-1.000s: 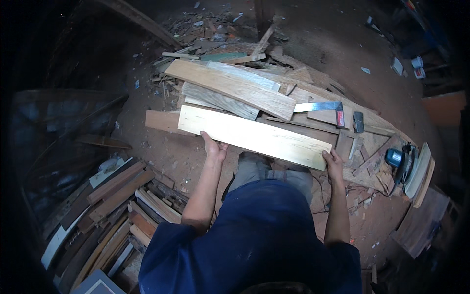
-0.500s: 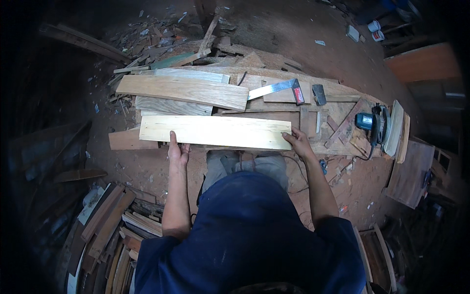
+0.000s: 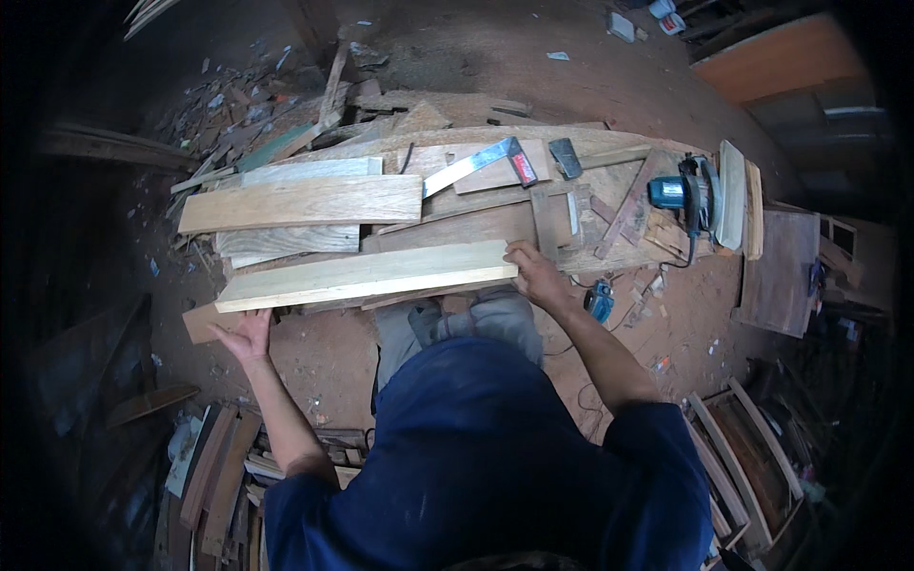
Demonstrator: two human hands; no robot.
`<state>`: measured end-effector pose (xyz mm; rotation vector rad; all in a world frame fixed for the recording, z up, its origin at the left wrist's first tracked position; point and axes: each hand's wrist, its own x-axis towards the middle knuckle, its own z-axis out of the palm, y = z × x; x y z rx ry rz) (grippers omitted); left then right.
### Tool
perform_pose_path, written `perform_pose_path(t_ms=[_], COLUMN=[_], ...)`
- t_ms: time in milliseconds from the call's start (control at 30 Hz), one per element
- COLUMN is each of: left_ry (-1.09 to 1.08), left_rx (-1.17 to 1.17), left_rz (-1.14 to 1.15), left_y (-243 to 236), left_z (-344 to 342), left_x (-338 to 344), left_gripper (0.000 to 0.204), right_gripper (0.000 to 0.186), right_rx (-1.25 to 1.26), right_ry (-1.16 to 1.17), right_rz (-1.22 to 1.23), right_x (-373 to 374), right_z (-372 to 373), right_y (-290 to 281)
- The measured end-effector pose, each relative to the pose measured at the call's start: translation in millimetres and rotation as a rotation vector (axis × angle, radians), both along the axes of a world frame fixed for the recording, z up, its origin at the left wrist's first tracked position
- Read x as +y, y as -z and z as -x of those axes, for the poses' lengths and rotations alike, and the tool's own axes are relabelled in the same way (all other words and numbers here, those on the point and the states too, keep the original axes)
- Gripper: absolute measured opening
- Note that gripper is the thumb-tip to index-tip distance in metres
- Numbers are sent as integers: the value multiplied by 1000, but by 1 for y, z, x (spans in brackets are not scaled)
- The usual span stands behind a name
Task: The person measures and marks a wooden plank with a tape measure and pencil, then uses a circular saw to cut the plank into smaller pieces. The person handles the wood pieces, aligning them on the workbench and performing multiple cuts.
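A long pale wooden board [image 3: 371,274] is held out in front of me, its near edge face turned toward me. My right hand [image 3: 539,276] is closed on its right end, fingers over the top corner. Under the left end lies my left hand [image 3: 248,336], palm up, thumb spread away from the wood and fingers apart; the fingertips pass beneath the edge, partly hidden. Beyond this board, a light brown plank [image 3: 300,204] rests over greyer boards [image 3: 286,240] on the wood-strewn bench. A try square [image 3: 481,167] lies to the right of that plank.
A dark block [image 3: 565,158] sits beside the square. At the bench's right end stands a teal circular saw [image 3: 681,193] with its cable. Another teal power tool [image 3: 600,301] lies on the floor. Offcuts [image 3: 228,457] are stacked at lower left, and wooden frames [image 3: 752,457] at lower right.
The board has shifted left and tipped, so its near edge now shows. My left hand has moved left, its thumb off the board's top face. My right hand keeps the right end.
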<state>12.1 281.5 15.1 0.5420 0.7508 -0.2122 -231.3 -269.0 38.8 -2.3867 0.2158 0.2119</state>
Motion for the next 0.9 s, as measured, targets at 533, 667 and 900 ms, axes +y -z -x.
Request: perform_pose_path(t_ms=[533,667,900], left_ry=[393,372,271], left_rx=[-12,-13,34], left_rz=[-629,-470,-361], left_y=[100,74,106], left_z=[22,54,66], left_x=[69,18,12], left_gripper=[47,50,55], right_gripper=[51,49,55], right_rx=[-61,-63,-87], right_ry=[-38,79,402], right_rz=[307,548,300], right_x=[-33,-42,-40], right_z=[8,7,17], right_y=[81,53,63])
